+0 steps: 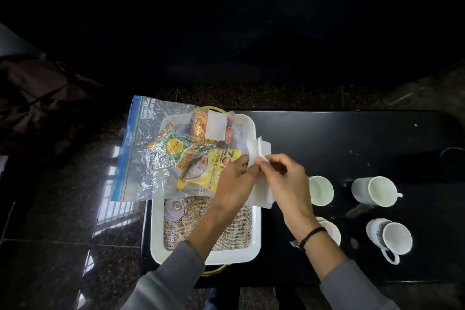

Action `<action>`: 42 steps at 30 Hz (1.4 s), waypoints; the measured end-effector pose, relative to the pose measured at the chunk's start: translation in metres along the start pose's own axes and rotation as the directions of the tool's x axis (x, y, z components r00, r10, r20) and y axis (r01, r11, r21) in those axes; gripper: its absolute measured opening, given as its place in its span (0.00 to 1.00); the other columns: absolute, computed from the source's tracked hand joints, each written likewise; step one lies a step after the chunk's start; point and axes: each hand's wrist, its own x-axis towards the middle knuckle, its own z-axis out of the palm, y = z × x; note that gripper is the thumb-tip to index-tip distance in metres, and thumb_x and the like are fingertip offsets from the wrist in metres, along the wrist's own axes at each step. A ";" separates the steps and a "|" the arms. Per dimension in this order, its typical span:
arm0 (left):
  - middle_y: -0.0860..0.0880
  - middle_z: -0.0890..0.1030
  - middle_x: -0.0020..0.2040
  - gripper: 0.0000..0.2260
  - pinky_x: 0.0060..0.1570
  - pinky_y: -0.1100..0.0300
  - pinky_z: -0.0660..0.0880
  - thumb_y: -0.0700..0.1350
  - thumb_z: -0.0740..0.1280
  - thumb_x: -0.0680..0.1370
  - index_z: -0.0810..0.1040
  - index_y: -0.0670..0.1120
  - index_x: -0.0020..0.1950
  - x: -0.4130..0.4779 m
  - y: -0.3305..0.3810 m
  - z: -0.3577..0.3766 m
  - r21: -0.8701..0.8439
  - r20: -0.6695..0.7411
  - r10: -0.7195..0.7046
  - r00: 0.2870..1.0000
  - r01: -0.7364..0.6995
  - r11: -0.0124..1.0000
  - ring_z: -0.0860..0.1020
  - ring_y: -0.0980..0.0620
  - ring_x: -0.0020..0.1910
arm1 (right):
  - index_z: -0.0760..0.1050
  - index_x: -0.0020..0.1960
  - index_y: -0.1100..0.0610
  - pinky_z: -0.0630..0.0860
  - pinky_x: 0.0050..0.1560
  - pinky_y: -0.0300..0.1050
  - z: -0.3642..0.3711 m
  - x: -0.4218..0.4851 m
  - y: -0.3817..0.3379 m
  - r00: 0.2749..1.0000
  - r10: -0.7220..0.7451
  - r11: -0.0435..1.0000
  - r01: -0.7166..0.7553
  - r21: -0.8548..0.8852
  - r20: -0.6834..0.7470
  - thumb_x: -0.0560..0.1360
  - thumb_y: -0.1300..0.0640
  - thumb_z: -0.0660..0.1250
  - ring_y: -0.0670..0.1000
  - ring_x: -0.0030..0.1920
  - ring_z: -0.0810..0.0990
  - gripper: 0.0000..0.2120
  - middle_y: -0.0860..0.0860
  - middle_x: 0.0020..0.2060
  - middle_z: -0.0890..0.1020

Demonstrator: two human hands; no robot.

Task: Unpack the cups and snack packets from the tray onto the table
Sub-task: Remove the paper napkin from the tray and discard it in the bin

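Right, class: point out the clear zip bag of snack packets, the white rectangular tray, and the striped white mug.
Clear zip bag of snack packets [141, 156]: head view, crinkled plastic.
White rectangular tray [256, 229]: head view, right rim.
Striped white mug [377, 230]: head view, striped outer wall.

Your hands, left [235, 178] and right [281, 173], pinch white tissue paper [261, 191] above the white tray [256, 224], beside a bag of snack packets [176, 153]; four cups [380, 191] stand on the black worktop [352, 133].
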 end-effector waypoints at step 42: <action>0.47 0.89 0.50 0.10 0.39 0.59 0.84 0.45 0.63 0.84 0.81 0.45 0.60 0.008 0.100 0.391 -0.001 0.206 -0.271 0.940 0.277 0.961 0.87 0.50 0.50 | 0.85 0.48 0.52 0.82 0.54 0.53 -0.423 0.085 0.100 0.845 0.291 0.955 -0.231 0.185 -0.449 0.74 0.56 0.73 0.55 0.49 0.86 0.04 0.49 0.45 0.87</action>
